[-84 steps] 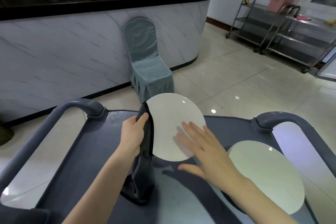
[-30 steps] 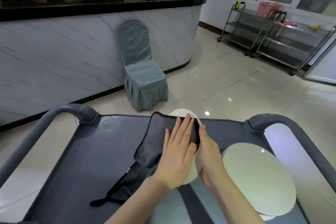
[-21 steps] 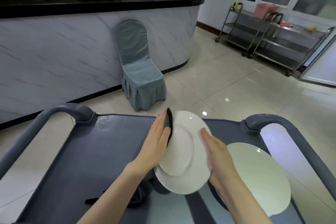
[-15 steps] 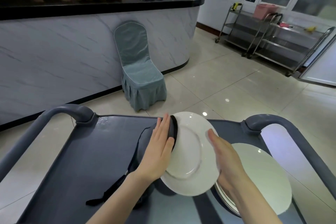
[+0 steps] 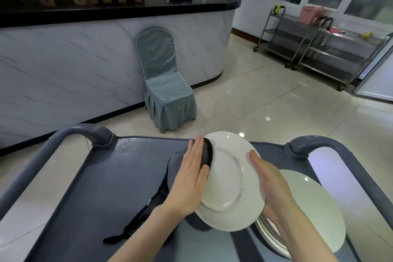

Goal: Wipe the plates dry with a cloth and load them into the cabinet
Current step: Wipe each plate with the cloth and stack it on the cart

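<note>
One round white ceramic plate pressed between two flat palms

Held tilted above the near middle of the grey plastic service cart, hollow face up and toward the camera, lifted off the cart's deck.

Left hand at the plate's left rim: fingers straight and together, released rather than curled, pressing a dark grey cloth against the rim. Only a narrow band of cloth on show between fingers and plate. Rest of it hanging below the hand and trailing over the cart's deck, one thin end lying flat toward the cart's near edge.

Right hand at the plate's right rim: fingers straight as well, laid along the edge, not curled round anything. Thumb out of sight.

On the cart's right side, partly under the held plate: a stack of white plates, top one bare, rims of the lower ones showing at its near left.

At the cart's far corners: two rounded grey handles, left and right.

Beyond the cart, on the pale tiled floor: a chair in a blue-grey fabric cover, back against a white marble-pattern bar with a black top. Far off to the cart's right: steel shelf trolleys along the wall, a pink tub on one.
</note>
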Motion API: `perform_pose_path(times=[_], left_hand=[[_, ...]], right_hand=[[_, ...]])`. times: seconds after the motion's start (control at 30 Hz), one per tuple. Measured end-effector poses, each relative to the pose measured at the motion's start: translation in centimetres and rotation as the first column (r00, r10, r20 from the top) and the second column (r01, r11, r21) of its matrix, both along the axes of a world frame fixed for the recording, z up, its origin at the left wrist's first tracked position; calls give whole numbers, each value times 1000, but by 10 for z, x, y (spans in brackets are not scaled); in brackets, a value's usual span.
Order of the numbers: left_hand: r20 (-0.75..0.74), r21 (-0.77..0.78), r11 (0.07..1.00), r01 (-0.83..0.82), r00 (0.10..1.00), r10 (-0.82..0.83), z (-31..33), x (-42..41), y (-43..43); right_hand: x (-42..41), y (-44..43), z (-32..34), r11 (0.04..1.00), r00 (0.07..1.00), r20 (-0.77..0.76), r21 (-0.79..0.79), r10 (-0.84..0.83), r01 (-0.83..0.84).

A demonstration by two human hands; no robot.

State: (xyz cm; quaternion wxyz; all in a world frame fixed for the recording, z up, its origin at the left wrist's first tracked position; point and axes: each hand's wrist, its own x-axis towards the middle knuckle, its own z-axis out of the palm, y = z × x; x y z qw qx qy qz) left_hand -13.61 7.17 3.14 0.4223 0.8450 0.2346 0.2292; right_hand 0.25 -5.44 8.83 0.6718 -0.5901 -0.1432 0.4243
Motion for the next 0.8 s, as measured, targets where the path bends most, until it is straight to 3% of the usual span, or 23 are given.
perform_pose_path(times=[0.2, 0.27, 0.43, 0.53, 0.63, 0.8], left_hand=[[-74, 274, 951, 143, 989, -127, 21, 23, 13], [-77, 224, 966, 132, 990, -117, 19, 18, 25], [101, -168, 980, -108, 987, 126, -7, -5, 12], [179, -78, 980, -185, 964, 196, -22, 0, -28], [158, 13, 977, -214, 965, 210, -31, 4, -42], [159, -201, 959, -197, 960, 231, -22, 2, -5]], right_hand=[[-10, 13, -2, 999, 999, -12, -21, 42, -42], [-6, 13, -3, 1000, 999, -54, -19, -4, 3], [9, 16, 0, 984, 967, -223, 95, -124, 149], [6, 26, -1, 966, 931, -329, 147, -157, 214], [-2, 30, -7, 951, 905, -396, 186, -158, 247], [-13, 25, -16, 946, 917, -373, 222, -142, 237]])
